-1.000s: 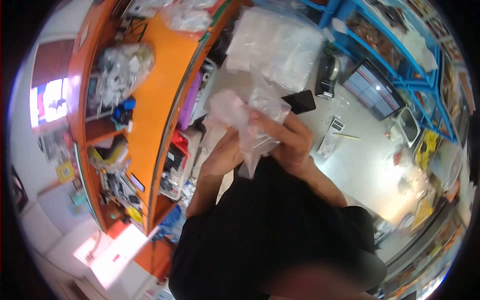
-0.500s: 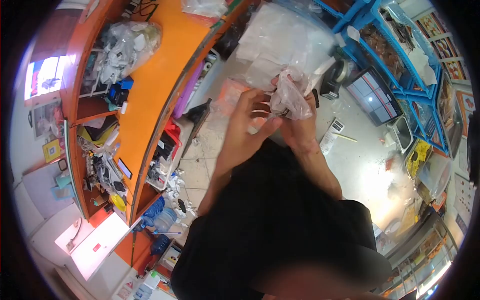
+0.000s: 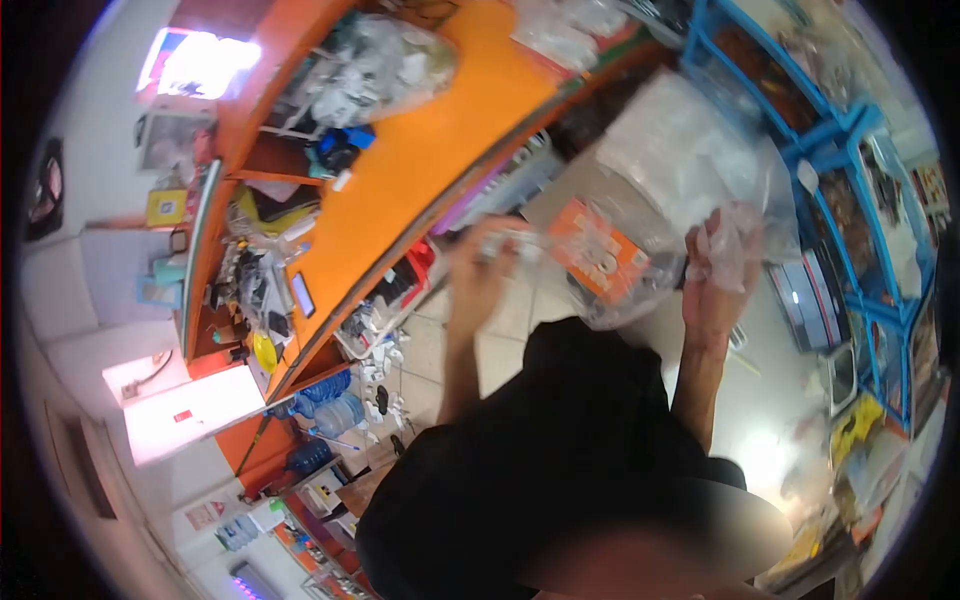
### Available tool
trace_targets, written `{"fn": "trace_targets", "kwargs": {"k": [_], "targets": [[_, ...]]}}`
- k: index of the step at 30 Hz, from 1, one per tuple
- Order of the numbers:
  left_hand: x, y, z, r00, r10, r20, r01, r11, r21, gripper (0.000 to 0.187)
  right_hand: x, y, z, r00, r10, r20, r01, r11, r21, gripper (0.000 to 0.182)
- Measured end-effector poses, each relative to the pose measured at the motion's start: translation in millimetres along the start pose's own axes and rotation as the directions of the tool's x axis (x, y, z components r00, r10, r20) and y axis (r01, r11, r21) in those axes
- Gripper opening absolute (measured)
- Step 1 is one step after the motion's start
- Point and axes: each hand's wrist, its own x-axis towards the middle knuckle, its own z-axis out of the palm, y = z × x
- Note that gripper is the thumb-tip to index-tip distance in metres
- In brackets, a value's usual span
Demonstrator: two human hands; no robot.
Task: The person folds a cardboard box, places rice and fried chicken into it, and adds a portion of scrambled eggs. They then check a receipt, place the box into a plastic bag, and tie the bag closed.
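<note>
My right hand (image 3: pixel 712 305) is raised over the counter, its fingers closed on a crumpled clear plastic bag (image 3: pixel 733 245) that covers part of them. My left hand (image 3: pixel 480 280) is off to the left, above the floor gap beside the counter. It is smeared by motion, with a pale blur at its fingertips, and I cannot tell whether it holds anything. Between the hands lies a clear bag with an orange printed panel (image 3: pixel 600 250), at the counter's near left edge. Flat whitish plastic bags (image 3: pixel 665 150) are spread behind it.
An orange counter (image 3: pixel 415 150) runs along the left, with a phone (image 3: pixel 303 295) on it. Litter and water jugs (image 3: pixel 335 412) are on the floor below. Blue racks (image 3: pixel 850 150) and a screen (image 3: pixel 812 298) stand at the right.
My hands, together at the crumpled bag before, are now wide apart: the left has gone left, away from it, and the right keeps the bag. The view has turned left.
</note>
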Motion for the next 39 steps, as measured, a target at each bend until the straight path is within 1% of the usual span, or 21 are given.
{"fn": "trace_targets", "kwargs": {"k": [1, 2, 5, 7, 8, 9, 10, 11, 14, 15, 16, 18, 20, 21, 23, 29, 31, 33, 35, 37, 39], "targets": [[0, -17, -18, 0.994, -0.093, -0.061, 0.090, 0.995, -0.048, 0.019, -3, -3, 8, 0.981, 0.003, -0.192, -0.006, 1.000, -0.020, 0.028], [3, -16, -28, 0.992, -0.015, -0.128, 0.041, 0.978, 0.205, 0.021, -3, 2, -8, 0.970, -0.002, -0.243, -0.016, 0.997, -0.070, 0.028], [6, -53, -46, 0.998, 0.047, 0.044, -0.062, 0.863, 0.501, 0.023, -12, 6, -32, 0.989, -0.063, -0.136, 0.040, 0.985, -0.168, 0.021], [8, -54, -41, 0.957, 0.286, 0.043, -0.243, 0.715, 0.656, 0.032, -14, -1, -4, 0.887, 0.211, -0.411, -0.354, 0.882, -0.312, 0.020], [9, -53, -35, 0.985, 0.143, 0.093, -0.170, 0.875, 0.454, 0.041, -18, 2, -10, 0.885, 0.207, -0.416, -0.352, 0.883, -0.310, 0.020], [4, -49, -26, 0.987, 0.005, 0.163, -0.045, 0.969, 0.242, 0.052, -27, 12, -21, 0.954, 0.268, -0.133, -0.297, 0.812, -0.502, 0.022], [-2, -32, -1, 0.977, 0.044, 0.208, -0.108, 0.945, 0.310, 0.077, -32, 25, -34, 0.920, 0.354, 0.169, -0.166, 0.742, -0.650, 0.024], [-3, -36, 18, 0.957, 0.196, 0.213, -0.273, 0.855, 0.441, 0.089, -32, 44, -45, 0.913, 0.352, 0.207, -0.152, 0.764, -0.627, 0.024], [14, -65, 60, 0.989, 0.066, 0.136, -0.111, 0.929, 0.353, 0.043, -21, 121, -73, 0.761, 0.194, 0.619, 0.454, 0.522, -0.722, 0.037], [20, -90, 66, 0.946, 0.320, 0.053, -0.304, 0.819, 0.487, 0.028, -6, 142, -83, 0.754, 0.063, 0.654, 0.575, 0.418, -0.703, 0.038], [29, -54, 70, 0.990, 0.137, 0.018, -0.138, 0.983, 0.125, 0.022, 11, 156, -92, 0.801, 0.156, 0.579, 0.503, 0.350, -0.790, 0.037], [45, -52, 71, 0.977, 0.206, -0.052, -0.210, 0.975, -0.078, 0.016, 36, 186, -113, 0.834, 0.234, 0.500, 0.439, 0.270, -0.857, 0.036], [51, -55, 75, 0.988, 0.144, 0.061, -0.137, 0.984, -0.114, 0.016, 51, 214, -128, 0.842, 0.535, 0.069, 0.079, 0.003, -0.997, 0.034], [56, -58, 77, 0.980, 0.073, 0.187, -0.046, 0.988, -0.147, 0.017, 60, 218, -134, 0.845, 0.529, 0.077, 0.088, 0.004, -0.996, 0.034], [69, -67, 80, 0.976, -0.005, 0.219, 0.073, 0.951, -0.301, 0.020, 76, 213, -133, 0.580, 0.813, 0.049, 0.390, -0.224, -0.893, 0.040], [89, -67, 76, 0.979, -0.030, 0.202, 0.149, 0.782, -0.605, 0.030, 55, 99, -81, 0.679, 0.722, 0.133, 0.035, 0.150, -0.988, 0.061], [85, -68, 81, 0.979, -0.046, 0.200, 0.155, 0.804, -0.574, 0.035, 34, 79, -71, 0.799, 0.542, 0.262, 0.254, 0.091, -0.963, 0.060], [84, -64, 81, 0.985, -0.070, 0.156, 0.143, 0.841, -0.523, 0.040, 12, 43, -25, 0.902, 0.358, 0.240, 0.295, -0.106, -0.950, 0.051], [81, -66, 80, 0.989, -0.080, 0.121, 0.131, 0.847, -0.515, 0.042, 2, 26, -3, 0.915, 0.226, 0.334, 0.332, 0.047, -0.942, 0.037], [81, -51, 77, 0.990, -0.059, 0.127, 0.117, 0.841, -0.528, 0.044, -3, 32, 5, 0.885, 0.370, 0.284, 0.197, 0.255, -0.947, 0.015], [80, -45, 73, 0.988, -0.063, 0.143, 0.129, 0.845, -0.519, 0.045, -10, 86, -31, 0.894, 0.333, 0.299, 0.323, -0.016, -0.946, 0.016]]}}
